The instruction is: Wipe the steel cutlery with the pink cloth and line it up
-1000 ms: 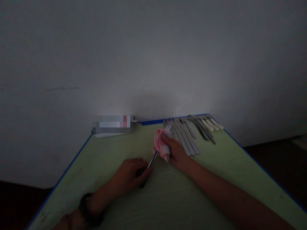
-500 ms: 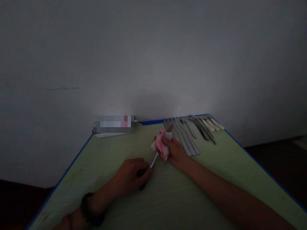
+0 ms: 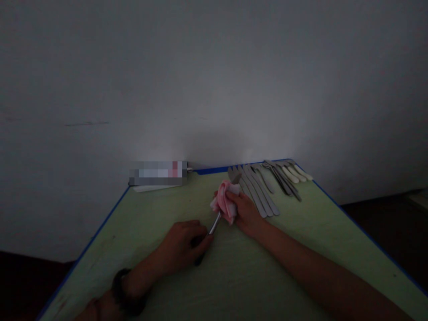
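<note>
My left hand is closed around the dark handle of a table knife and pins it near the middle of the green table. My right hand pinches a pink and white cloth that is folded over the knife's blade; the blade's tip pokes out just beyond the cloth. A dark band sits on my left wrist.
A row of several metal knives lies right of the cloth, with more cutlery with white handles at the far right corner. A flat white object lies at the far left by the grey wall. The table has a blue edge.
The cloth and my right hand slid a little along the blade towards the handle, baring the tip. My left hand has stayed put.
</note>
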A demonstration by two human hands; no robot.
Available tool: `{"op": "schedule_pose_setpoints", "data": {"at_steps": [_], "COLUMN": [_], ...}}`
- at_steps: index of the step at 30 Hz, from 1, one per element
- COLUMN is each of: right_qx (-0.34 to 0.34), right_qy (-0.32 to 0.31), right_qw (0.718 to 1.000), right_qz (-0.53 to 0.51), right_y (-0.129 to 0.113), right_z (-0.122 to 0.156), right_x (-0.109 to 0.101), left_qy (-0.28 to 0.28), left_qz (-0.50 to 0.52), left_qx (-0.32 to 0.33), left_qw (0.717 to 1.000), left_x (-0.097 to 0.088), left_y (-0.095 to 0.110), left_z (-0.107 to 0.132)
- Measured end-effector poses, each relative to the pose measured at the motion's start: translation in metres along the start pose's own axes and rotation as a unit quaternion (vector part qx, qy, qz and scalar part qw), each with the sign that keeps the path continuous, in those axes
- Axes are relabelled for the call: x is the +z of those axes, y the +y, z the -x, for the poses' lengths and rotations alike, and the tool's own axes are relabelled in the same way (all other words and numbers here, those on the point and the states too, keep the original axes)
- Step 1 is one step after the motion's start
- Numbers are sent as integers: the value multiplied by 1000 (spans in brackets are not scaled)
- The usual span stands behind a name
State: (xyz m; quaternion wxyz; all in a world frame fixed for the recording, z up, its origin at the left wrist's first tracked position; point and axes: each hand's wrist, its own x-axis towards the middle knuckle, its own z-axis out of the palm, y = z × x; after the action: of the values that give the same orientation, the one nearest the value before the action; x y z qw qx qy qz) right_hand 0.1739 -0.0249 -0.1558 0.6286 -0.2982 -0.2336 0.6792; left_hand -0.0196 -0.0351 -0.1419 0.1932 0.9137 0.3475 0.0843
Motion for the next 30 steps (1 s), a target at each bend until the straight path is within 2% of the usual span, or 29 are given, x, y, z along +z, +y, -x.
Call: {"op": "schedule_pose_setpoints", "data": {"at_steps": [4,13,30], "right_qx": [-3,1,-9], "right_qy": [19,-5,4], "right_qw": [1000,1000,1000], "right_qz": [-2,0,-5], "right_y": [2,0,-1], "right_z": [-2,0,0], "right_x": [-1,-2,1], "left_qy": [-1,-6,-4], "left_qz": [0,3,7], "left_qx": [1,0,2], "left_qw": [1000,1000,1000], "left_x": [-1,-1,-1], "left_y": [1,0,1], "left_z": [-1,0,1]}}
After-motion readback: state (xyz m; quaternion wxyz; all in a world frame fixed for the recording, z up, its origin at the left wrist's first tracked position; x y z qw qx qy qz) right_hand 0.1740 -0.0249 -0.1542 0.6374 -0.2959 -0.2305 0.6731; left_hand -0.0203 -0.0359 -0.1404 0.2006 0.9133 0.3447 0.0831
